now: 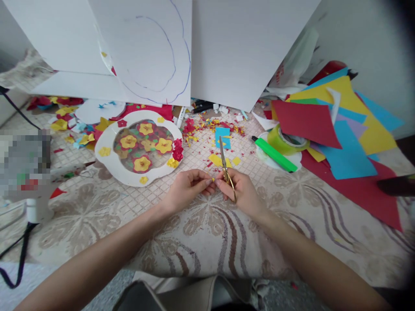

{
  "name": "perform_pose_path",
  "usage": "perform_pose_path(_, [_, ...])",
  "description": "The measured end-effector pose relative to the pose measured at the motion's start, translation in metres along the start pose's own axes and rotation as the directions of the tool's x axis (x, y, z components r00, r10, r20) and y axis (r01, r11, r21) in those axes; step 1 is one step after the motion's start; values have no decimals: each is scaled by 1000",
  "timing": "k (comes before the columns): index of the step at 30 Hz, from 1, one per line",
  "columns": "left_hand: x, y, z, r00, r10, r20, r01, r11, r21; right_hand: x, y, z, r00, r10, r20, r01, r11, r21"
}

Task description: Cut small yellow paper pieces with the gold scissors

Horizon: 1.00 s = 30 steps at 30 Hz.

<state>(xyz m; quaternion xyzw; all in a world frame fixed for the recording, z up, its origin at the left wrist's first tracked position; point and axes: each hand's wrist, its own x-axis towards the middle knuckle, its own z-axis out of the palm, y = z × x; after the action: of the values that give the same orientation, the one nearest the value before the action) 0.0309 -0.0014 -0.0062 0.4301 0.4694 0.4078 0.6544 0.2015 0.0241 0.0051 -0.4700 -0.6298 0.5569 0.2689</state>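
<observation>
Bare tablecloth (207, 242) gives room near, between the forearms. A lane runs far from the hands, littered with scraps (223, 160) and crossed by scissors (222, 151). The flower-shaped frame (121, 172) and glue gun (39, 209) obstruct left; green cutter (275, 154), tape roll (281, 141) and piled paper (345, 151), right. Upright white boards (240, 47) close the far side.

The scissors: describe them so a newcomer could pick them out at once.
Over the patterned tablecloth, right of the white frame and the left hand, find the right hand. It holds the scissors, blades pointing away from the person. Gold handles and metal blades set them apart from the paper scraps nearby.
</observation>
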Motion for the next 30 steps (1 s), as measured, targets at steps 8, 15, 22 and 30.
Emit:
perform_pose_path(8, [-1, 1, 0, 1000, -3, 3, 3, 1000, -7, 0, -3, 0, 999, 36, 19, -37, 999, 33])
perform_pose_path(15, [-1, -1, 3, 994, 55, -91, -45, 993, 113, 0, -2, 1, 1000, 11, 20, -12, 999, 47])
perform_pose_path(22, [-6, -3, 4, 969, 208, -134, -137, 902, 409, -1, -2, 2, 1000, 23, 4, -24, 997, 73])
perform_pose_path(30, [-8, -5, 4, 953, 288, -91, -200, 827, 525, -1, -2, 2, 1000, 0, 5, -1, 998, 60])
